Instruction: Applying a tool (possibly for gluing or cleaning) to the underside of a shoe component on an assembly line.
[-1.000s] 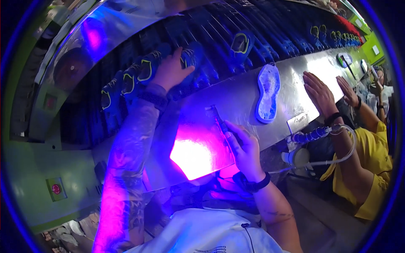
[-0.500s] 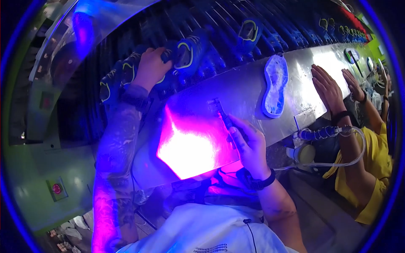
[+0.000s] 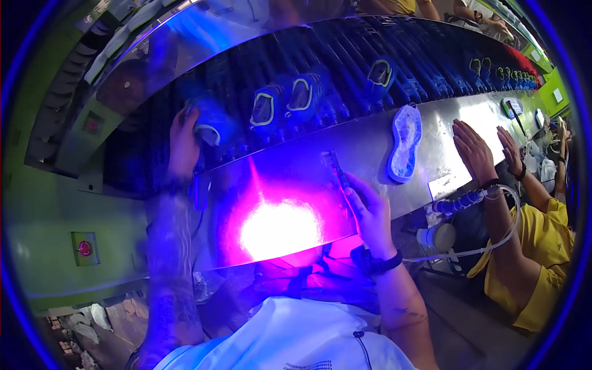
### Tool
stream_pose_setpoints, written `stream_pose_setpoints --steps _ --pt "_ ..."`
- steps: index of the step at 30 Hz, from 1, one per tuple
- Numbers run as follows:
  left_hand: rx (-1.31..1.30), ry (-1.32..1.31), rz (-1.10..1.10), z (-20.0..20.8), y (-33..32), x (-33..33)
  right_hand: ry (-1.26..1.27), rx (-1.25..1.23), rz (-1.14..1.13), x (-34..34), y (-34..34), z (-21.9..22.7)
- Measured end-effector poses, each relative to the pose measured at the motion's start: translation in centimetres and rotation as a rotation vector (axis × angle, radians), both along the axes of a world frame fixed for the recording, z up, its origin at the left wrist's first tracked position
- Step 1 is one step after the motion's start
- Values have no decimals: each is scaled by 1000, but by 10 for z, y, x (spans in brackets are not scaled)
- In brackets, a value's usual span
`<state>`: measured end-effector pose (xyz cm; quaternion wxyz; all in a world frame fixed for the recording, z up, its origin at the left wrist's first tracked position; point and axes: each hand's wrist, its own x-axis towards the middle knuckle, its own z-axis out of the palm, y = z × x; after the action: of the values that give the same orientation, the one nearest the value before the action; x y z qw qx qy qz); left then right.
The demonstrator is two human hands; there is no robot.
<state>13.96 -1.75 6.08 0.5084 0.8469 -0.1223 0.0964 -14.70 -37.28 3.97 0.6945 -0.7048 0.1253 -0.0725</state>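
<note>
On the far left of the conveyor, my left hand (image 3: 185, 139) grips the side of a blue shoe (image 3: 214, 122) with a pale collar; both are blurred by motion. My right hand (image 3: 370, 209) is closed around a slim dark-handled brush (image 3: 337, 172), its head raised over the metal table (image 3: 364, 160). A glaring white and magenta light patch covers the tabletop left of the brush. Two more blue shoes, one (image 3: 263, 110) and another (image 3: 301, 95), stand to the right of the held one. A whitish shoe sole (image 3: 405, 145) lies to the right of my right hand.
A dark roller conveyor (image 3: 413, 58) runs along the table's far side, carrying a further blue shoe (image 3: 380, 74) and several at far right. A co-worker's hands (image 3: 473, 145) hover at the right. Beside them are a coiled hose (image 3: 459, 202) and a round pot (image 3: 441, 236).
My left hand has shifted left and now has a blue shoe in its grip, turned from the row. The other shoes appear farther right. My right hand still holds the brush.
</note>
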Motion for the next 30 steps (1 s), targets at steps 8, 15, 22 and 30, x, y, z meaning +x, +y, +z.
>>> stream_pose_setpoints --steps 8,15,22,30 --pt "-575 -61 -74 53 -1 -231 -28 -232 163 -16 36 14" --pt "108 -534 -282 25 -9 -345 86 -297 342 -51 93 31" --pt "373 -642 -344 -30 -9 -403 -97 -701 297 -42 105 29" --pt "360 -639 -448 -46 3 -416 234 -286 352 -48 104 34"
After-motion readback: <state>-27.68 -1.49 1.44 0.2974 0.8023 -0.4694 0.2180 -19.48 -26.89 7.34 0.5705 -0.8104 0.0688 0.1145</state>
